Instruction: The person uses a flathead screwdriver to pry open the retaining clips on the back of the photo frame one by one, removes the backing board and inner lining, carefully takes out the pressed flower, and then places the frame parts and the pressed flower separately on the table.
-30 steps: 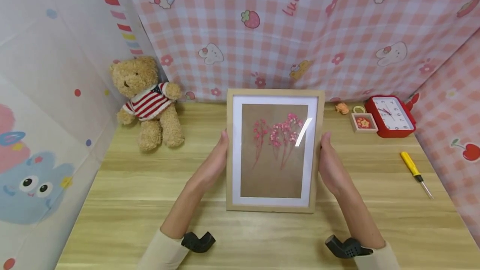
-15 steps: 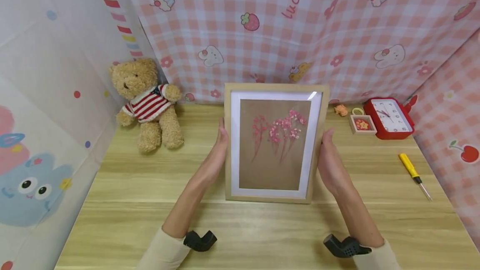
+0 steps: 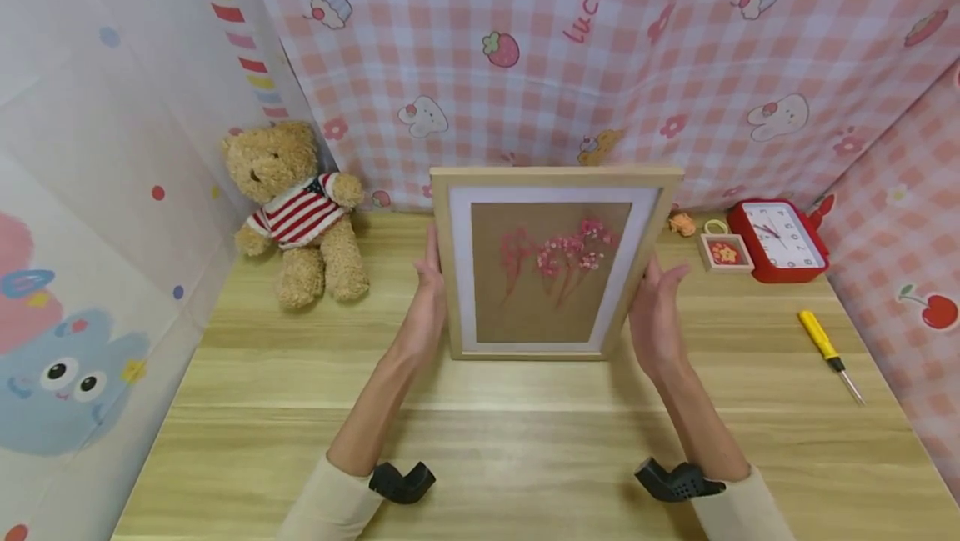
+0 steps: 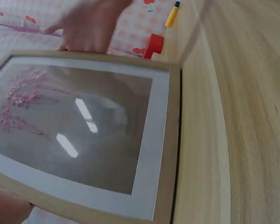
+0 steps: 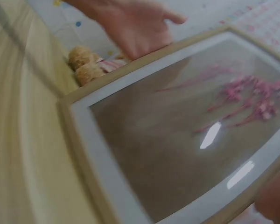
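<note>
A light wood picture frame (image 3: 445, 274) with a white mat and pink dried flowers (image 3: 567, 251) stands nearly upright on the table, leaning a little. My left hand (image 3: 422, 308) lies along its left edge and my right hand (image 3: 657, 320) along its right edge. Both thumbs stick out away from the wood, and the fingertips go out of sight behind the edges. In the left wrist view, the right hand (image 4: 91, 28) touches the frame's far side. The left hand (image 5: 139, 28) shows its palm at the other side in the right wrist view.
A teddy bear (image 3: 300, 212) in a striped shirt sits at the back left. At the back right are an orange figurine (image 3: 682, 224), a small wooden box (image 3: 726, 253) and a red clock (image 3: 783, 237). A yellow screwdriver (image 3: 820, 337) lies near the right edge. A checked cloth (image 3: 510, 107) hangs behind.
The frame has tilted up from leaning back to nearly upright, its lower edge shifting away from me. Both hands have moved with it, and the thumbs have come away from its edges.
</note>
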Tool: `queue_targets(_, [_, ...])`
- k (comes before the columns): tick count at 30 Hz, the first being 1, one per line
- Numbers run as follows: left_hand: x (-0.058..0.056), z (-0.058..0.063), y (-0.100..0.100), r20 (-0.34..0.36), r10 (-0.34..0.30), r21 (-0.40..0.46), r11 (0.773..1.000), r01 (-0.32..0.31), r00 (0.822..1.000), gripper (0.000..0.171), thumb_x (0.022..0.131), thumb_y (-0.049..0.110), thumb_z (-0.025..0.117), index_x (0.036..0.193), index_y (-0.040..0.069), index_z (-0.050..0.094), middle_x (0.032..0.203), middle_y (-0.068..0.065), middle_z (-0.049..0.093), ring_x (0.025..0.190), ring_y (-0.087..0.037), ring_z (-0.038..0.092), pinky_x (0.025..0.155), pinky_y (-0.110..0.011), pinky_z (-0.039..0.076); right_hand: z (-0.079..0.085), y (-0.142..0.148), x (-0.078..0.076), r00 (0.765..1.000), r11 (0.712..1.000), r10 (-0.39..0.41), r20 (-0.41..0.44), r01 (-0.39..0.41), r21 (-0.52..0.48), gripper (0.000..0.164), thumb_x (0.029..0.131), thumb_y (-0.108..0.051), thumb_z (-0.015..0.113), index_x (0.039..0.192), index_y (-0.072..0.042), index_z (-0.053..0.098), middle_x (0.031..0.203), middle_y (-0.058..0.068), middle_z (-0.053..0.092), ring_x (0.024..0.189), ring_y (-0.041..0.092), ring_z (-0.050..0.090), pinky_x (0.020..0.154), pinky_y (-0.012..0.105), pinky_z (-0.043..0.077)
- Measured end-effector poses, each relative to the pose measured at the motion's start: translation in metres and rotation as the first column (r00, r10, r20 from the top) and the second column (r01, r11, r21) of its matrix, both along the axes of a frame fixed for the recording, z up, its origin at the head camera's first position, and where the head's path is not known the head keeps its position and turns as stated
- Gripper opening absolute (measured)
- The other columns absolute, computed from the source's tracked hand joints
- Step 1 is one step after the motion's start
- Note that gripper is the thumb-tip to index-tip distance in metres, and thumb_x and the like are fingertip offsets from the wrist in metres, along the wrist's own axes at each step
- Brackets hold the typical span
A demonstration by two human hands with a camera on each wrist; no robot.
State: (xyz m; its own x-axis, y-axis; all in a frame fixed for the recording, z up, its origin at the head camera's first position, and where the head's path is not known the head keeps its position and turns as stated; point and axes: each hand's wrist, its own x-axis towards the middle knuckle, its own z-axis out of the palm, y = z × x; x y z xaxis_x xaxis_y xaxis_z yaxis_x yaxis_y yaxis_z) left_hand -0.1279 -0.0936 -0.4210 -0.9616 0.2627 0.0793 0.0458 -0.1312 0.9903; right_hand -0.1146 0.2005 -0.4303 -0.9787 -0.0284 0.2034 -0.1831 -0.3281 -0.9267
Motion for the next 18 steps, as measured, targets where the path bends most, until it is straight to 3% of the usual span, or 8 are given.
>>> queue_targets(4, [0.002,-0.002,-0.001,0.01,0.014,0.023,1.0,-0.014,1.0,0.125,0.083,0.102,0.013,0.175,0.024,-0.02,0.18,-0.004,-0.034,0.164,-0.036,-0.033,0.127,-0.071,-0.02,-0.018,-0.003,0.0,0.993,0.993,-0.065,-0.095,0.055,-0.103,0.108,0.091,-0.094,0.036,0.168,-0.018,0.044,0.156,-0.006,0.059,0.154,0.018,0.04,0.131,0.034,0.017])
queue_targets(6, [0.003,-0.001,-0.001,0.002,0.013,0.04,0.999,-0.013,1.0,0.12,0.088,0.098,0.009,0.176,0.021,-0.016,0.181,-0.002,-0.029,0.165,-0.034,-0.031,0.128,-0.068,-0.02,-0.023,-0.005,0.0,0.983,0.99,-0.081,-0.165,0.059,-0.13,0.106,0.095,-0.091,0.036,0.169,-0.015,0.043,0.164,-0.005,0.054,0.161,0.018,0.032,0.134,0.035,0.011])
queue_targets(10, [0.007,0.001,0.0,-0.006,0.005,0.078,0.997,-0.005,1.0,0.112,0.094,0.091,0.002,0.177,0.017,-0.01,0.185,0.003,-0.017,0.167,-0.024,-0.026,0.131,-0.062,-0.019,-0.021,-0.006,0.001,0.972,0.993,-0.046,-0.23,0.018,-0.12,0.104,0.103,-0.084,0.027,0.175,-0.009,0.027,0.183,-0.002,0.026,0.171,0.015,0.007,0.137,0.035,0.001])
queue_targets(11, [0.008,0.003,0.0,-0.004,0.01,0.088,0.996,-0.01,1.0,0.11,0.094,0.09,0.002,0.177,0.018,-0.007,0.185,0.005,-0.012,0.168,-0.022,-0.023,0.132,-0.061,-0.017,-0.019,-0.006,0.002,0.974,0.994,-0.032,-0.225,0.007,-0.11,0.104,0.104,-0.083,0.025,0.175,-0.007,0.02,0.185,0.0,0.017,0.172,0.016,0.002,0.137,0.035,-0.001])
queue_targets(14, [0.016,0.008,0.001,0.079,0.028,0.099,0.994,-0.036,0.997,0.112,0.094,0.092,0.006,0.177,0.018,-0.01,0.186,0.004,-0.011,0.169,-0.021,-0.019,0.134,-0.056,-0.014,-0.014,-0.003,0.009,0.991,0.994,0.005,-0.137,-0.019,-0.105,0.102,0.106,-0.08,0.025,0.175,-0.006,0.017,0.186,0.001,0.011,0.172,0.016,0.0,0.137,0.038,-0.005])
queue_targets(16, [0.023,0.012,0.001,0.146,0.031,0.094,0.995,-0.045,0.989,0.112,0.094,0.092,0.007,0.176,0.018,-0.013,0.184,0.0,-0.017,0.169,-0.024,-0.021,0.135,-0.055,-0.013,-0.011,0.0,0.015,0.996,0.995,0.04,-0.081,-0.047,-0.088,0.094,0.111,-0.073,0.025,0.175,-0.004,0.019,0.187,-0.001,0.005,0.172,0.016,-0.005,0.136,0.041,-0.012])
queue_targets(18, [0.029,0.015,-0.001,0.192,0.025,0.079,0.996,-0.041,0.981,0.108,0.096,0.089,0.004,0.175,0.02,-0.016,0.183,-0.001,-0.024,0.168,-0.027,-0.025,0.134,-0.057,-0.015,-0.008,0.003,0.021,0.995,0.993,0.092,-0.043,-0.094,-0.067,0.083,0.115,-0.066,0.023,0.175,-0.01,0.022,0.187,-0.004,-0.004,0.171,0.015,-0.014,0.134,0.045,-0.02])
